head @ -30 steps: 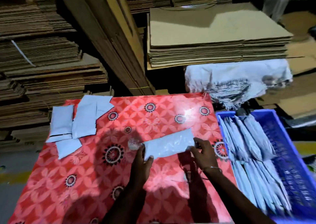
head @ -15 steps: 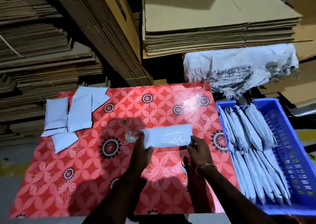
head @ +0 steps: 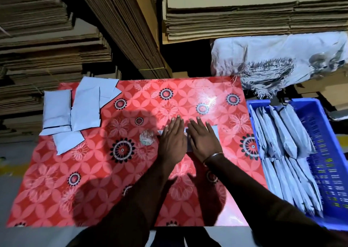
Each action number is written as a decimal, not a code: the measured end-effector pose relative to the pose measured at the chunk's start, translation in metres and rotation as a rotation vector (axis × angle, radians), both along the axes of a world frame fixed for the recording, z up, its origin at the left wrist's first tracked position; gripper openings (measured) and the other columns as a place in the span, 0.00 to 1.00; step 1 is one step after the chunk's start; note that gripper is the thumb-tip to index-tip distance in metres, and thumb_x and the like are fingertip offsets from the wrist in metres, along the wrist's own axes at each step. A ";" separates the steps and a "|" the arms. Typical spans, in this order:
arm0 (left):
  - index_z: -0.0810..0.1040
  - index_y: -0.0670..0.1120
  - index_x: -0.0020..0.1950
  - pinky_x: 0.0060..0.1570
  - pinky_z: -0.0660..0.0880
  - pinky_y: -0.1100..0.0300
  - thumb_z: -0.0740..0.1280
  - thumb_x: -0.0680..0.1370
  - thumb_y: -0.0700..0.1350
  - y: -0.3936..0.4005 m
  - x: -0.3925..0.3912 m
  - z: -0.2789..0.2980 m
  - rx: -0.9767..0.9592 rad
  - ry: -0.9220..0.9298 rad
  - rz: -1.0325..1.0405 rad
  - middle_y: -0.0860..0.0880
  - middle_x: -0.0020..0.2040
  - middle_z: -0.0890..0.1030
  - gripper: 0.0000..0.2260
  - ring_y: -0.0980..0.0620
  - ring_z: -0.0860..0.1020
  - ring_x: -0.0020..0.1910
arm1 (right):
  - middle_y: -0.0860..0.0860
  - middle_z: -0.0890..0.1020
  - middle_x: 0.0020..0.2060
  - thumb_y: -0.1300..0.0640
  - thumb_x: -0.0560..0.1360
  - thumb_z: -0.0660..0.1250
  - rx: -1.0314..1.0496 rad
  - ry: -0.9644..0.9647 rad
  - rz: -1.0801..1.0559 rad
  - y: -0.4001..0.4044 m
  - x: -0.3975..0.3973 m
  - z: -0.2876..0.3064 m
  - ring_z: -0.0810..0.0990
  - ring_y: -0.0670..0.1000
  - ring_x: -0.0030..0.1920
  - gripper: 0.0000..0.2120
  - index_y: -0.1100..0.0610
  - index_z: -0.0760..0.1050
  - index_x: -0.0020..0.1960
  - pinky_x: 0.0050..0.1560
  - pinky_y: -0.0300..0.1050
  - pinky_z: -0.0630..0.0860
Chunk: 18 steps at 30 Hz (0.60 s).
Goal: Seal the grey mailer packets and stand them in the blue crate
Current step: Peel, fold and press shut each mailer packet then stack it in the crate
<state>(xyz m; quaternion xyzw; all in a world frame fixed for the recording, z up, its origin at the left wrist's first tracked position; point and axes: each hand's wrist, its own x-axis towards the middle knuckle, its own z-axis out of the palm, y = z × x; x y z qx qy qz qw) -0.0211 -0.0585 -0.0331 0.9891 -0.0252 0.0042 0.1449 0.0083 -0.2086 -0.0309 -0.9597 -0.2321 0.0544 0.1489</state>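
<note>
Cardboard stacks [head: 235, 15] fill the back and left, flattened sheets piled high. Table [head: 94, 180] in front of them, covered in a red floral cloth, takes most of the view. Blue crate [head: 335, 152] sits just off the table's right edge, holding two rows of grey sealed packets [head: 286, 137] stood on edge and leaning. White woven sack [head: 273, 56], frayed at the lower edge, lies behind the crate under the right-hand cardboard pile. Loose grey mailers [head: 84, 109] lie in a small overlapping pile at the table's far-left corner, well apart from the hands. Left hand [head: 172, 141] and right hand [head: 204, 140] lie palm down side by side mid-table, fingers straight and pointing away from the person, both pressing flat on one grey mailer packet [head: 215, 131]. Grip on each hand is apart, flat, not curled round anything. The packet is almost fully covered: only a strip between the hands and its corners at either side show. Thin bangle [head: 212, 155] on the right wrist. Small crumpled scrap [head: 147, 137] lies on the cloth just left of the left hand, not touching it.
</note>
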 end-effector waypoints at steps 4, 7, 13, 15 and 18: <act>0.57 0.42 0.83 0.80 0.55 0.45 0.43 0.82 0.52 0.002 0.008 -0.025 0.063 0.084 0.008 0.44 0.84 0.56 0.31 0.46 0.51 0.83 | 0.55 0.63 0.79 0.47 0.81 0.47 -0.091 0.004 0.010 0.006 0.013 -0.026 0.53 0.55 0.81 0.30 0.58 0.62 0.79 0.80 0.56 0.47; 0.52 0.43 0.84 0.81 0.51 0.45 0.43 0.83 0.52 0.002 0.005 -0.035 0.116 0.074 0.025 0.45 0.85 0.50 0.30 0.47 0.46 0.84 | 0.54 0.59 0.80 0.48 0.82 0.50 -0.127 -0.051 -0.002 0.007 0.011 -0.037 0.50 0.53 0.81 0.29 0.57 0.57 0.81 0.80 0.57 0.47; 0.46 0.44 0.84 0.80 0.50 0.45 0.48 0.86 0.51 0.000 0.003 -0.043 0.190 0.049 0.046 0.46 0.85 0.44 0.29 0.48 0.41 0.83 | 0.53 0.54 0.82 0.48 0.83 0.50 -0.153 -0.090 -0.015 0.007 0.007 -0.047 0.46 0.52 0.82 0.29 0.56 0.52 0.82 0.80 0.56 0.46; 0.45 0.44 0.84 0.80 0.50 0.45 0.49 0.86 0.51 -0.002 0.002 -0.043 0.197 0.046 0.045 0.46 0.85 0.43 0.29 0.48 0.40 0.83 | 0.53 0.54 0.82 0.49 0.83 0.50 -0.144 -0.098 -0.016 0.007 0.008 -0.049 0.46 0.52 0.82 0.29 0.56 0.51 0.82 0.80 0.57 0.47; 0.43 0.44 0.84 0.80 0.50 0.45 0.49 0.86 0.51 -0.003 0.001 -0.046 0.230 0.042 0.050 0.46 0.85 0.41 0.29 0.48 0.39 0.83 | 0.53 0.54 0.82 0.49 0.83 0.50 -0.143 -0.122 -0.015 0.006 0.007 -0.053 0.47 0.52 0.82 0.30 0.57 0.51 0.82 0.80 0.56 0.48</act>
